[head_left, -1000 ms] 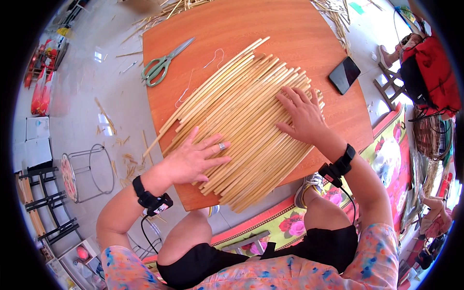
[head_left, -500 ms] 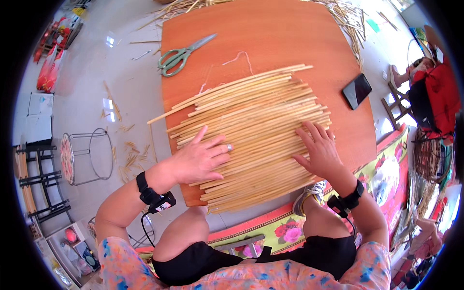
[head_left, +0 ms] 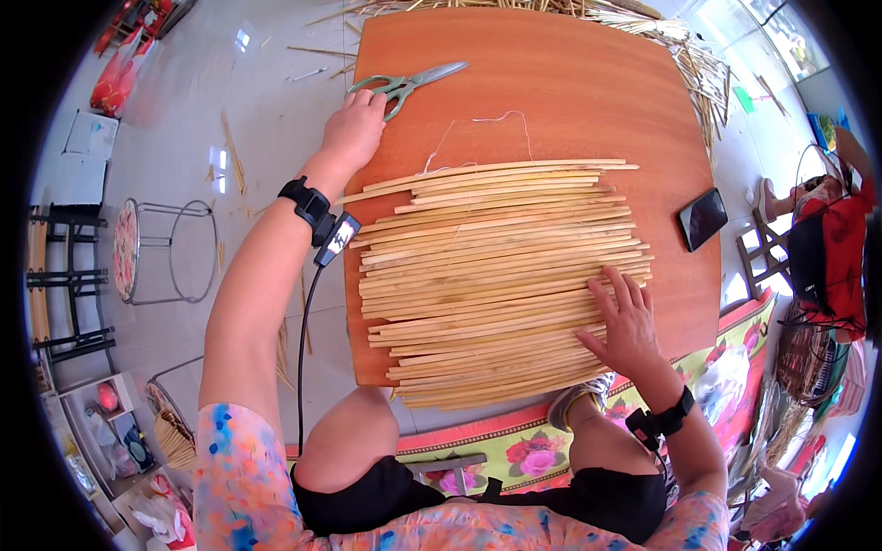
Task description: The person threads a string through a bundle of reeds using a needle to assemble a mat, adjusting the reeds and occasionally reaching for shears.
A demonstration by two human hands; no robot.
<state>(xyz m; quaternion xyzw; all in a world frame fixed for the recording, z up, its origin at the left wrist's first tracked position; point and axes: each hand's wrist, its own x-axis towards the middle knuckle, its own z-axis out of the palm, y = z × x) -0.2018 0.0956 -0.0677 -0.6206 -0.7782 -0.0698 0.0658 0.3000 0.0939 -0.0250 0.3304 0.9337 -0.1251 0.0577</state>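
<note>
My left hand (head_left: 354,131) is at the far left edge of the table, its fingers curled over the green handles of a pair of scissors (head_left: 421,79). The blades lie pointing right and away from me. My right hand (head_left: 628,323) rests on the right part of a mat of pale straw stalks (head_left: 496,266), fingers spread and holding nothing. The stalks lie side by side, their ends uneven. Thin white thread (head_left: 525,129) trails from the mat's far edge onto the orange-brown table (head_left: 570,78).
A black phone (head_left: 703,219) lies near the table's right edge. Loose stalks (head_left: 703,87) are heaped on the floor beyond the table. To the left stands a wire-framed stool (head_left: 170,248). On the right, a person sits beside a red and black bag (head_left: 822,248).
My left hand has left the mat and reached forward to the scissors' handles. My right hand stays on the mat's right side. The whole view has shifted.
</note>
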